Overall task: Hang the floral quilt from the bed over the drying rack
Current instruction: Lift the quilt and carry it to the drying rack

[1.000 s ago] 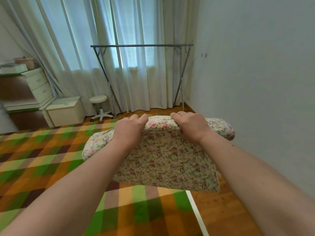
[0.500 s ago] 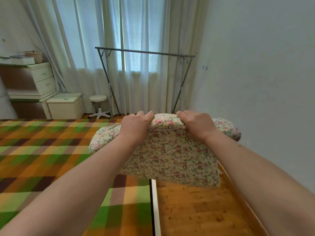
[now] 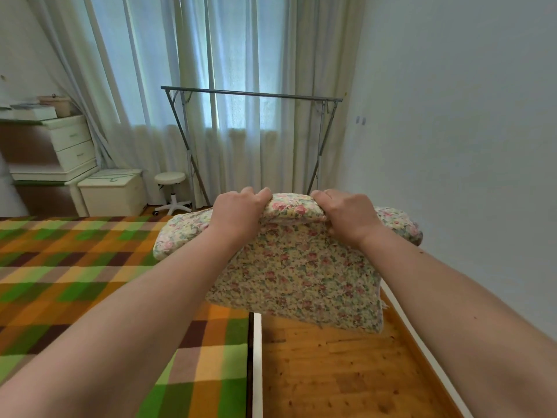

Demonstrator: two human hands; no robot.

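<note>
The folded floral quilt [image 3: 301, 273] hangs in the air in front of me, above the bed's right edge and the floor. My left hand [image 3: 238, 211] grips its top fold on the left. My right hand [image 3: 346, 214] grips the same fold on the right, fingers curled over it. The grey metal drying rack [image 3: 253, 93] stands ahead against the curtains, its top bar bare. The bed [image 3: 90, 282] with a green and orange plaid cover lies to my left.
A strip of wooden floor [image 3: 331, 366] runs between the bed and the white wall [image 3: 452, 146] on the right. A white stool [image 3: 170, 188], a cream box [image 3: 111, 191] and a drawer unit [image 3: 72, 143] stand at the left near the curtains.
The view has swung right and forward: the bed edge and wooden floor now lie below the quilt, and the rack looks closer. Both hands keep the same grip.
</note>
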